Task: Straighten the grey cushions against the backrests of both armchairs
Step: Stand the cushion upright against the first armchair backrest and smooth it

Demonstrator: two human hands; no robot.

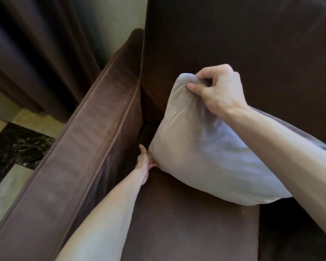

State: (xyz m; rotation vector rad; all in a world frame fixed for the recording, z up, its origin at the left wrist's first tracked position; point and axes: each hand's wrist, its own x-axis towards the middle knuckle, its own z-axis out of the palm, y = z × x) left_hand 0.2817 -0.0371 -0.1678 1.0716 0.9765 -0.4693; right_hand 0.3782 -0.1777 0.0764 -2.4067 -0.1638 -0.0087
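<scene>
- Head view: dark brown curtains (36, 53) hang at upper left, above a pale floor with a black marble inlay (17, 146) at left; a brown velvety armchair (87, 151) fills the rest.
- The grey cushion (205, 147) sits centre-right on the seat, tilted and slumped (soft, creased).
- The right hand (220, 89) pinches its top corner closed; the left hand (144, 162) grips its lower-left corner, fingers partly hidden.
- Best, probably: pull the corners taut, then press the cushion flat against the backrest (233, 34).
</scene>
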